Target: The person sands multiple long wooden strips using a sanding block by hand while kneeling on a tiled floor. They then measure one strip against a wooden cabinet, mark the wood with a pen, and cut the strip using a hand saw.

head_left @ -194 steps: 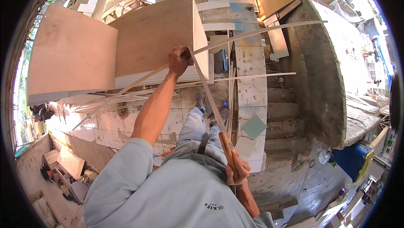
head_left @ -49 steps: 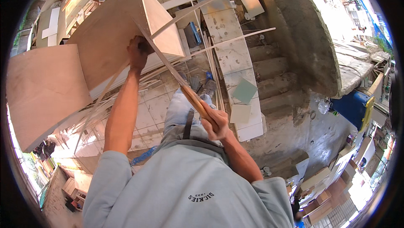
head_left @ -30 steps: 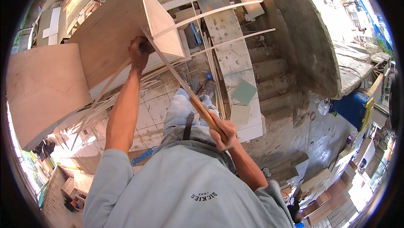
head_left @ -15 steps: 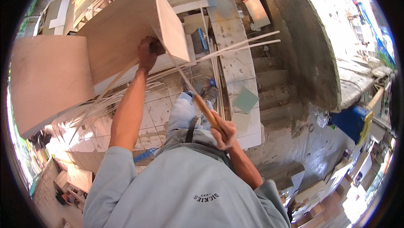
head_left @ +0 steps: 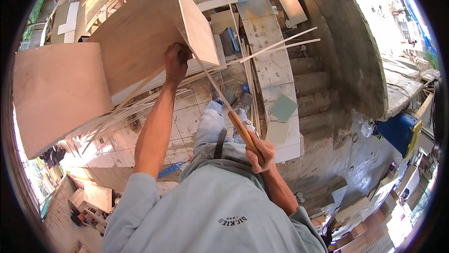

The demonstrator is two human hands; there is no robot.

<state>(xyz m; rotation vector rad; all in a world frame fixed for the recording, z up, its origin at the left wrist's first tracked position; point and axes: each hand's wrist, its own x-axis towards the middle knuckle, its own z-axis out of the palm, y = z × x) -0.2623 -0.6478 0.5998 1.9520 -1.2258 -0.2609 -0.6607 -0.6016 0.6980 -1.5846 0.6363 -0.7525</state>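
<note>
A curved plywood piece of furniture (head_left: 135,28) stands in front of me, with an upright pale end panel (head_left: 199,28) at its right. My left hand (head_left: 177,60) is closed at its inner corner, against the lower edge of the end panel; what the fingers hold, if anything, is hidden. My right hand (head_left: 260,152) is wrapped round the wooden handle of a long, thin tool (head_left: 241,129), near my waist. The narrow blade slants up and away to the corner beside my left hand. Whether it is a file or another bladed tool cannot be made out.
Thin wooden strips (head_left: 280,45) stick out past the furniture on the right, with more lying under it. Concrete steps (head_left: 318,96) descend beside the tiled ledge (head_left: 269,73). Two square tiles (head_left: 283,108) lie on that ledge. A blue bin (head_left: 397,134) stands farther right.
The whole scene has shifted somewhat to the right in view. Both hands keep nearly the same places by the furniture, and the right still grips the tool.
</note>
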